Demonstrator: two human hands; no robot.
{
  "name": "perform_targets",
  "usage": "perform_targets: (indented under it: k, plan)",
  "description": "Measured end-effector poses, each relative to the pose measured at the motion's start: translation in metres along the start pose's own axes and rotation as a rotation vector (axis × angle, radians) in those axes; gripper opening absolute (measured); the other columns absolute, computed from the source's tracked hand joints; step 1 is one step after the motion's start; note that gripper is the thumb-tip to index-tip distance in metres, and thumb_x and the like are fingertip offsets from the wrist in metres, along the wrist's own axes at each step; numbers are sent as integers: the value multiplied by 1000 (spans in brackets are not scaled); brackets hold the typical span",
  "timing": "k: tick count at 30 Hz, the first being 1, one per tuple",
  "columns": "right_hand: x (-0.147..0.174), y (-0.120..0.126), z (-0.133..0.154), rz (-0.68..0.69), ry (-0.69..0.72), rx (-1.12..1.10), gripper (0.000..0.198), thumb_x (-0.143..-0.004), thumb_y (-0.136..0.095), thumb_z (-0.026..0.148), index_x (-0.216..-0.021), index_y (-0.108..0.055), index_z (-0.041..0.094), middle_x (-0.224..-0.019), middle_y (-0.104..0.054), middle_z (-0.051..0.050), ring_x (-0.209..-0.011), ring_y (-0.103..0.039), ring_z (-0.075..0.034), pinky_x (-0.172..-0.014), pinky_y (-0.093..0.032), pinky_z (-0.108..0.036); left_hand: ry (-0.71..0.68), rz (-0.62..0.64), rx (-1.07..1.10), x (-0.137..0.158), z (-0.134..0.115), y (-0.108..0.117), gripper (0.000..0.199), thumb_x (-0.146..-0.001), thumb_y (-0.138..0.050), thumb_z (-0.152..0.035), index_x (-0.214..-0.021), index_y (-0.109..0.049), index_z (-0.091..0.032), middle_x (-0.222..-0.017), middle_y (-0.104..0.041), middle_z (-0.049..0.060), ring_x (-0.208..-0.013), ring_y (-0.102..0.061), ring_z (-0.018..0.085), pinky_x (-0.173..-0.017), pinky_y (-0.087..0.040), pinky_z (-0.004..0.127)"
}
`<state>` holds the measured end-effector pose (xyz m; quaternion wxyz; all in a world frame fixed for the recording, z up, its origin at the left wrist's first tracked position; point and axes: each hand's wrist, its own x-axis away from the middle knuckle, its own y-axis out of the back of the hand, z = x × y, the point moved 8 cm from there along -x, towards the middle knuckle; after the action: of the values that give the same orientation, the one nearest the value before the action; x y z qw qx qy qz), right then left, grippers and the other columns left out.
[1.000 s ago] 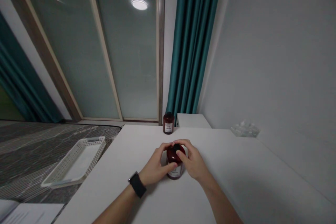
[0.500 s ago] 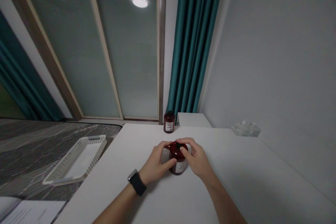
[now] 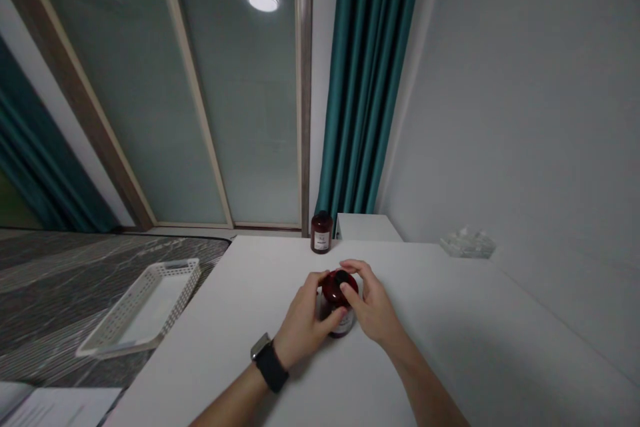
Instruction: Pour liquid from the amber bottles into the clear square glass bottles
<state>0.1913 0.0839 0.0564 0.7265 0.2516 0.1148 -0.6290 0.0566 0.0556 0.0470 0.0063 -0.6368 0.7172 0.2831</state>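
Note:
A dark red-brown bottle [image 3: 334,292] with a white label and a black cap [image 3: 343,276] stands on the white table [image 3: 440,347], slightly tilted towards me. Around its left side and front wraps my left hand [image 3: 306,320], with the thumb across the label. My right hand [image 3: 374,303] has thumb and fingers closed about the cap from the right; the fingertips at the far side are partly hidden. On my left wrist sits a black-strapped watch [image 3: 270,363].
Another brown bottle [image 3: 321,233] with a white label stands at the table's far edge. Clear packaging [image 3: 467,243] lies by the wall on the right. To the left are a white perforated basket [image 3: 93,347] and open paper pages [image 3: 70,407].
The bottle top has tipped a little towards me. My left thumb has slid further across the label, and the left wrist has come slightly nearer and to the right.

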Motion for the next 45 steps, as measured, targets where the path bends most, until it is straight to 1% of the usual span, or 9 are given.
perform_targets:
  k: [3, 10, 16, 20, 25, 28, 33, 38, 45]
  plan:
    - [-2, -2, 0, 48, -20, 12, 44, -89, -55, 24, -133, -52, 27, -113, -58, -6, -112, -56, -23, -104, -43, -43, -11, 46, 66, -4, -2, 3, 52, -80, -69, -18, -127, -48, -19, -129, -57, 12, -118, -55, 28, -105, -41, 46]
    - [-4, -3, 4, 57, 21, 64, 18, -90, -56, 29, -103, -66, 24, -113, -55, -8, -116, -53, -25, -105, -42, -43, -11, 74, 121, -5, 0, 6, 51, -79, -69, -17, -126, -49, -18, -128, -58, 12, -119, -55, 28, -105, -41, 47]
    - [1, -4, 2, 18, 9, 83, 18, -91, -55, 32, -104, -66, 25, -115, -53, -7, -124, -48, -25, -108, -40, -41, -11, 39, 95, -4, -2, 2, 52, -80, -68, -18, -127, -48, -18, -128, -58, 12, -119, -55, 28, -106, -41, 46]
    - [-3, -2, -4, 28, -37, 0, 25, -91, -55, 38, -110, -66, 25, -114, -58, -7, -115, -56, -25, -101, -47, -40, -7, 64, 97, -7, 0, 8, 51, -79, -68, -18, -126, -49, -19, -127, -59, 12, -117, -56, 28, -103, -43, 45]
    - [-6, 6, -29, -37, -145, -65, 33, -94, -49, 45, -114, -65, 24, -118, -65, -9, -112, -61, -25, -96, -50, -40, -11, 114, 97, -11, 10, 26, 51, -81, -68, -19, -128, -47, -19, -128, -59, 13, -118, -57, 27, -102, -44, 45]
    - [-3, -9, -44, 26, -177, -92, 34, -94, -48, 44, -113, -64, 22, -112, -69, -9, -100, -66, -24, -91, -52, -43, 13, 106, 106, -15, 19, 39, 49, -83, -66, -21, -127, -45, -19, -127, -60, 14, -115, -60, 27, -96, -48, 44]
    - [6, -33, -48, 91, -152, -113, 36, -92, -53, 36, -125, -58, 23, -120, -69, -8, -108, -65, -24, -92, -53, -41, 0, 65, 68, -18, 27, 54, 49, -84, -65, -22, -128, -45, -18, -131, -59, 15, -119, -58, 27, -96, -48, 45]
    - [12, -47, -44, 143, -136, -99, 34, -91, -56, 33, -123, -62, 24, -118, -71, -9, -106, -67, -24, -94, -53, -43, 9, 46, 56, -17, 36, 76, 49, -84, -65, -25, -128, -45, -18, -129, -59, 15, -116, -60, 27, -94, -50, 45]
    - [-5, -45, -54, 5, -129, -28, 31, -89, -56, 40, -111, -66, 22, -97, -73, -9, -91, -69, -23, -85, -56, -41, 48, -113, -10, -27, 62, 120, 49, -83, -66, -31, -127, -47, -19, -129, -60, 15, -118, -60, 30, -94, -51, 47]
